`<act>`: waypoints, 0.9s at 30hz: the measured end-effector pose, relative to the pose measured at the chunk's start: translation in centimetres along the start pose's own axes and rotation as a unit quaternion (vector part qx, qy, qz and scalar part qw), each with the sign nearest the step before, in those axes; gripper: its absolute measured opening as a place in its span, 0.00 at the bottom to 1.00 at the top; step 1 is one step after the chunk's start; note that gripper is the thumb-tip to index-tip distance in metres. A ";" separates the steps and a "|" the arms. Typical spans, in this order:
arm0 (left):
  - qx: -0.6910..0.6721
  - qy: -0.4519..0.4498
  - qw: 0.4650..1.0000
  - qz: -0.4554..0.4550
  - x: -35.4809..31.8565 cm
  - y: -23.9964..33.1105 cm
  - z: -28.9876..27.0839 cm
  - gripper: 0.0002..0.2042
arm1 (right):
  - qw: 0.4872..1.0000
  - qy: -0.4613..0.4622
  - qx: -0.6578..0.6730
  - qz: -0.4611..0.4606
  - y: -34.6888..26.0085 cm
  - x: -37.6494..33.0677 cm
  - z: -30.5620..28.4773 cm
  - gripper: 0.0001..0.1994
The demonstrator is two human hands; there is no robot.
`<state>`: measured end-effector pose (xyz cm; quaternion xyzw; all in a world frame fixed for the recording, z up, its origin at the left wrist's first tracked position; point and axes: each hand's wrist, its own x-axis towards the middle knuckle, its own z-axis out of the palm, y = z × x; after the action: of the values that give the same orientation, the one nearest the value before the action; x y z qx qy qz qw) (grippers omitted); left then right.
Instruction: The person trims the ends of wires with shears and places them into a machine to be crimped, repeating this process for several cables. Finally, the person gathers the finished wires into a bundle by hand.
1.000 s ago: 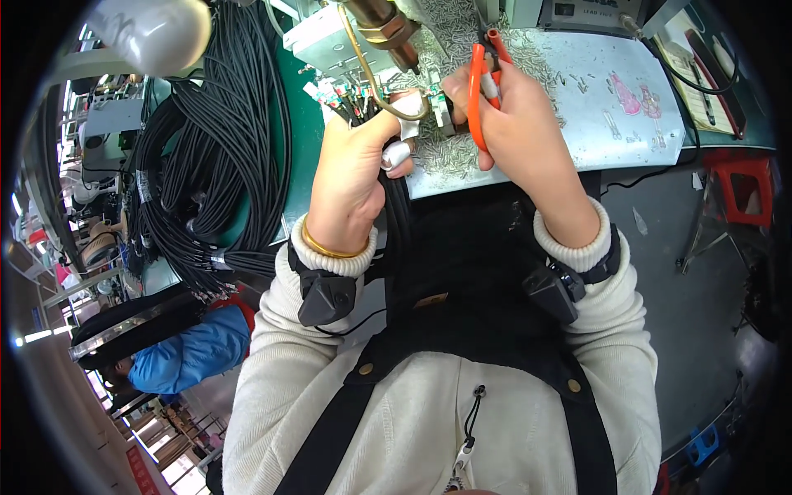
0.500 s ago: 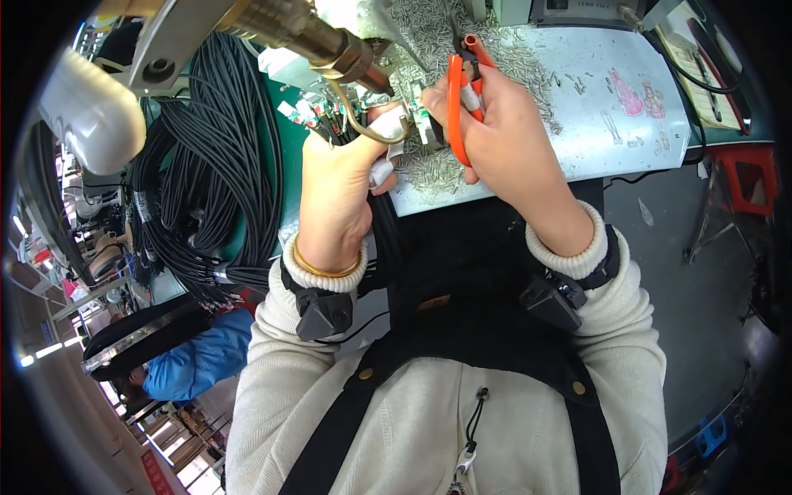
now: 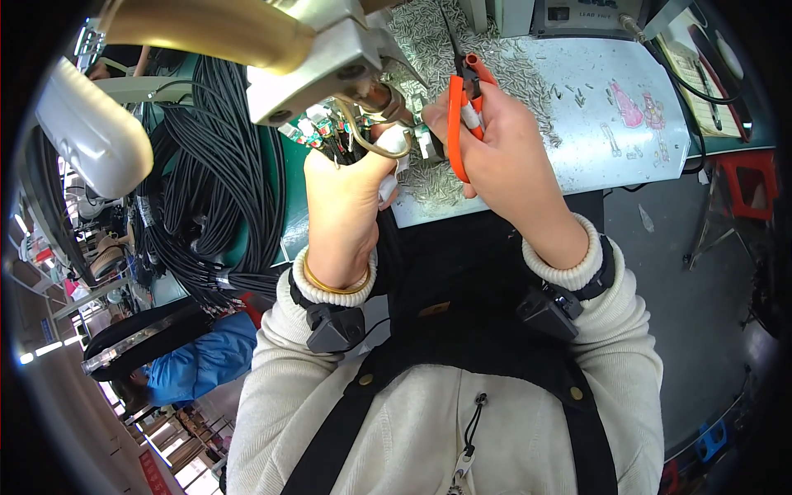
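My left hand [image 3: 351, 194] grips a black cable end [image 3: 386, 183] with a white sleeve, its thin coloured wires [image 3: 326, 132] fanned out at the top. My right hand [image 3: 507, 148] is closed on orange-handled cutting pliers [image 3: 462, 103], whose jaws point up and sit just right of the wire ends. Both hands meet over the front edge of a pale worktop [image 3: 610, 124] covered with a heap of small cut wire scraps [image 3: 437, 177]. A brass-coloured metal arm with a hook [image 3: 375, 124] hangs close above my left hand.
A thick bundle of black cables [image 3: 223, 206] hangs at the left over a green surface [image 3: 293, 206]. A grey machine [image 3: 569, 16] stands at the back of the worktop. A white lamp head [image 3: 91, 132] sits upper left. A red stool [image 3: 747, 181] stands at the right.
My head has moved nearer, so the metal arm and lamp loom larger. Both hands have stayed together, the pliers still at the wire ends.
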<state>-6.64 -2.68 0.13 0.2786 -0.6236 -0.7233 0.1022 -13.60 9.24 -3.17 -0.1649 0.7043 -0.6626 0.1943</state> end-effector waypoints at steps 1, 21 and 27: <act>0.000 0.000 1.000 0.001 0.0 0.0 0.0 0.08 | 1.000 0.001 0.006 -0.007 0.2 0.0 0.0 0.10; -0.151 -0.143 0.972 -0.112 -4.9 -0.7 -4.3 0.12 | 0.976 -0.084 0.194 0.046 -1.6 -5.4 0.1 0.08; -0.181 -0.198 0.959 -0.090 -6.1 -1.3 -5.0 0.12 | 0.952 -0.117 0.276 0.065 -1.7 -6.9 0.5 0.09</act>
<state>1.26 -3.60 0.23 0.1616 -0.4624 -0.8709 -0.0401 -7.41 12.08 -1.17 -0.1353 0.4756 -0.7931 0.3557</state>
